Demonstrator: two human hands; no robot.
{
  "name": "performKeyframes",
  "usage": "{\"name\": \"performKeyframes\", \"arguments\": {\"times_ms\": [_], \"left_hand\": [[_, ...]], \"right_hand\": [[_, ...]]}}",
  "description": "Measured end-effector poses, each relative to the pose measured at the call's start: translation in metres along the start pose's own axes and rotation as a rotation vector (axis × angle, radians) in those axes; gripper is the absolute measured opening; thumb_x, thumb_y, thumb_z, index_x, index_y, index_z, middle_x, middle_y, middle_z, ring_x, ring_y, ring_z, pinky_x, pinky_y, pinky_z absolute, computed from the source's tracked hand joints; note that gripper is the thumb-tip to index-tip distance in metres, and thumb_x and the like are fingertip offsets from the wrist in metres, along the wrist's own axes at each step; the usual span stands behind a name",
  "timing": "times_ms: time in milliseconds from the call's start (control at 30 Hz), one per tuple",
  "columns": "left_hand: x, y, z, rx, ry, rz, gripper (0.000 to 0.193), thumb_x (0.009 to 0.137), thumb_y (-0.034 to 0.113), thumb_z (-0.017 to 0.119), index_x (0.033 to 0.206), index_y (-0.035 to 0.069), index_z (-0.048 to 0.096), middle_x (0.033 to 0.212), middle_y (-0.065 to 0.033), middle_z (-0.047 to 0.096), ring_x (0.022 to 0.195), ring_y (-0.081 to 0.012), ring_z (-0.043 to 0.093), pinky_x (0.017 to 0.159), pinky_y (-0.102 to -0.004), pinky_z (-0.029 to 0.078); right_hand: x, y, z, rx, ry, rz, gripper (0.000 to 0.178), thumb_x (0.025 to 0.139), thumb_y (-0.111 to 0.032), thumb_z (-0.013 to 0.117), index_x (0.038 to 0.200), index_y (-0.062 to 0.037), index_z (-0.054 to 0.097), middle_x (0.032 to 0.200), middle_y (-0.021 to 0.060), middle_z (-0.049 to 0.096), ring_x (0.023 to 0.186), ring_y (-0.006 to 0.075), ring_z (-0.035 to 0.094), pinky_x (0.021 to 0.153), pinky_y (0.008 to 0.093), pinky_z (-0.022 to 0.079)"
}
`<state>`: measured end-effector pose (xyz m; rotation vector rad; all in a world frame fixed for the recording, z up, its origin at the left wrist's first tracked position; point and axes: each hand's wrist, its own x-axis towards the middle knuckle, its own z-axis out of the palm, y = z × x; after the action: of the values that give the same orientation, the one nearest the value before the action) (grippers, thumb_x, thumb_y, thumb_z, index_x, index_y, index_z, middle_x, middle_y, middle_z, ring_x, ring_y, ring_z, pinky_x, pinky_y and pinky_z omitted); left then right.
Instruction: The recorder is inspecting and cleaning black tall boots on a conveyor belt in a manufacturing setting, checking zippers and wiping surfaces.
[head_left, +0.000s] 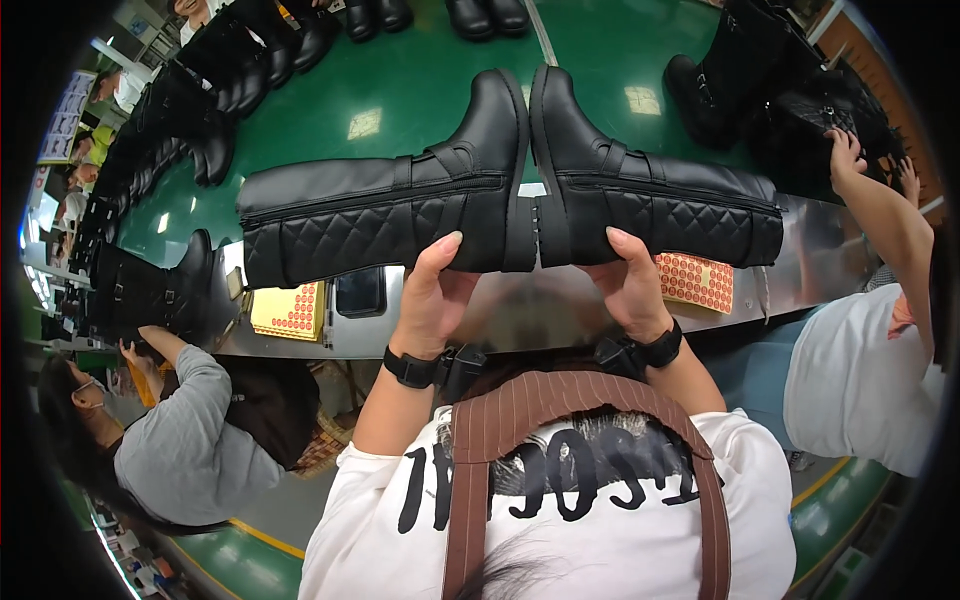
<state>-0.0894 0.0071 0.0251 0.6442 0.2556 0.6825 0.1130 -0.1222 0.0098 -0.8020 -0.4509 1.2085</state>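
Two tall black boots with quilted shafts and side zippers lie sideways in front of me, soles facing each other and nearly touching. My left hand (437, 290) grips the left boot (370, 205) near its heel, thumb on top and the fingers hidden underneath. In the same way my right hand (632, 285) holds the right boot (660, 200), its thumb pressed against the ankle area. The shafts point outward to either side, and both toes point to the far side. Both zippers look closed.
A green work surface (400, 105) with a metal front edge (510, 325) carries sticker sheets (290, 312), more red stickers (695, 283) and a dark phone (361, 292). Black boots (200, 130) line the far left; others (725, 80) stand right. Co-workers handle boots on both sides.
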Motion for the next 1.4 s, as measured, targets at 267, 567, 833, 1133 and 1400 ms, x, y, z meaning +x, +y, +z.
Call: {"name": "performKeyframes", "arguments": {"times_ms": [267, 567, 833, 1133, 1400], "left_hand": [[0.007, -0.006, -0.010, 0.954, 0.133, 0.280, 0.032, 0.084, 0.011, 0.069, 0.114, 0.001, 0.063, 0.111, -0.0075, 0.065, 0.098, -0.0182, 0.062, 0.092, -0.0325, 0.050], [0.041, -0.003, -0.006, 0.137, -0.007, 0.165, 0.063, 0.098, 0.048, 0.049, 0.147, 0.012, 0.031, 0.142, -0.0094, 0.044, 0.124, -0.0230, 0.051, 0.103, -0.0377, 0.043], [0.043, -0.028, -0.031, -0.111, -0.085, -0.082, 0.061, 0.101, 0.052, 0.036, 0.138, 0.004, 0.043, 0.133, -0.0111, 0.055, 0.119, -0.0237, 0.055, 0.102, -0.0392, 0.045], [0.045, -0.023, -0.031, -0.390, -0.026, -0.082, 0.057, 0.102, 0.046, 0.033, 0.142, 0.007, 0.040, 0.139, -0.0146, 0.049, 0.125, -0.0294, 0.052, 0.107, -0.0462, 0.041], [0.041, -0.028, -0.040, -0.395, 0.179, 0.011, 0.052, 0.096, 0.044, 0.049, 0.137, 0.012, 0.043, 0.137, -0.0098, 0.052, 0.125, -0.0266, 0.052, 0.102, -0.0450, 0.047]], "right_hand": [[0.005, -0.004, 0.023, -0.722, 0.107, -0.200, 0.030, 0.089, -0.010, 0.063, 0.118, -0.0010, 0.063, 0.110, 0.0059, 0.065, 0.097, 0.0136, 0.059, 0.090, 0.0296, 0.047], [0.025, -0.027, 0.031, -0.532, -0.007, -0.286, 0.034, 0.094, -0.017, 0.056, 0.125, -0.0025, 0.056, 0.118, 0.0095, 0.062, 0.106, 0.0187, 0.058, 0.095, 0.0359, 0.046], [0.034, -0.034, 0.002, 0.085, -0.219, 0.131, 0.039, 0.099, -0.023, 0.051, 0.132, -0.0039, 0.050, 0.125, 0.0126, 0.059, 0.113, 0.0232, 0.057, 0.100, 0.0415, 0.045], [0.044, -0.011, -0.005, 0.399, -0.225, 0.299, 0.047, 0.103, -0.036, 0.040, 0.141, -0.0077, 0.038, 0.138, 0.0154, 0.049, 0.128, 0.0310, 0.049, 0.108, 0.0523, 0.040], [0.033, -0.012, 0.001, 0.321, 0.107, 0.082, 0.051, 0.095, -0.038, 0.058, 0.136, -0.0116, 0.043, 0.133, 0.0107, 0.052, 0.121, 0.0259, 0.053, 0.101, 0.0462, 0.045]]}}
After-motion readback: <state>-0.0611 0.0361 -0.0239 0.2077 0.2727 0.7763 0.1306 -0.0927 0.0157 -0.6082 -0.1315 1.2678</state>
